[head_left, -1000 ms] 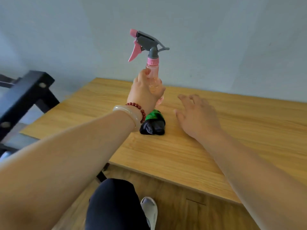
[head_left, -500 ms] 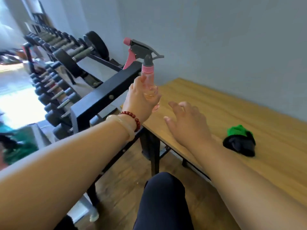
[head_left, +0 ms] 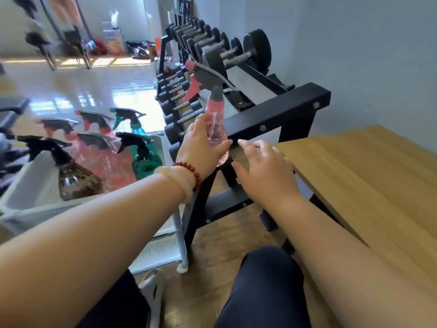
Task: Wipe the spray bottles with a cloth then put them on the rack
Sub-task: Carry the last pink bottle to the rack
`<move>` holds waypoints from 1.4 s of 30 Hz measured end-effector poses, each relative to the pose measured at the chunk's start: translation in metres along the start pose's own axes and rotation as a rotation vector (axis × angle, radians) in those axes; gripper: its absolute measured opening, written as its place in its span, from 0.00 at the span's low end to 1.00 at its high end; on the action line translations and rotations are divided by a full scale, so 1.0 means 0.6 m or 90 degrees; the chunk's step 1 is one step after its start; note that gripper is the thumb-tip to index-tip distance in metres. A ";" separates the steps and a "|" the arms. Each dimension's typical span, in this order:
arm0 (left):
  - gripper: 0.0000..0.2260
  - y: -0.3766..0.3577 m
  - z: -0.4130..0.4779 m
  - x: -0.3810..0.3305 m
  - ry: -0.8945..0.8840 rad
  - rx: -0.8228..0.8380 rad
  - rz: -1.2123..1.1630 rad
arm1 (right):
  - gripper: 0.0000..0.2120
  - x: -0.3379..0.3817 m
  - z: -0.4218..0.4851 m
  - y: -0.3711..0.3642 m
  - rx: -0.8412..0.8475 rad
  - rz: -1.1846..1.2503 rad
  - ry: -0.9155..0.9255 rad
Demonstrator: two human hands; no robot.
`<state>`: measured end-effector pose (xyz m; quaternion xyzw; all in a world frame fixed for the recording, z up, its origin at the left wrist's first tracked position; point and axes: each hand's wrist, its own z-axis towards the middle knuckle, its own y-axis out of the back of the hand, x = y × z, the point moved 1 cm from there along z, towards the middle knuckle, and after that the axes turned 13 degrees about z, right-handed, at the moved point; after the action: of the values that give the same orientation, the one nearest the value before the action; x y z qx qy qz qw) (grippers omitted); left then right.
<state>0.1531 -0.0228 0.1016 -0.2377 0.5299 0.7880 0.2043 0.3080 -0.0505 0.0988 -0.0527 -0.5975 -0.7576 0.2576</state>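
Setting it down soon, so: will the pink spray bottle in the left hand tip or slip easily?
Probably light: the pink spray bottle shows no obvious liquid in its clear body, and the left hand holds it alone. Likely top-heavy: its grey trigger head juts past the narrow body, so a bump might tip it. Smooth plastic may be slippery.
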 end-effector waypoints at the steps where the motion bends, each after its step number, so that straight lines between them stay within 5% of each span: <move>1: 0.29 0.007 -0.002 0.014 0.010 -0.002 0.002 | 0.26 0.010 0.005 -0.009 0.009 0.004 0.004; 30: 0.28 0.272 -0.143 0.436 0.213 -0.126 0.045 | 0.27 0.413 0.036 -0.253 0.156 0.033 0.168; 42: 0.32 0.323 -0.117 0.534 0.269 -0.126 0.051 | 0.27 0.470 0.049 -0.305 0.196 0.027 0.154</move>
<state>-0.2042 -0.1347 0.0322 -0.3951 0.4903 0.7762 0.0327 -0.0248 -0.0873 0.0560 0.0659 -0.6696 -0.6527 0.3483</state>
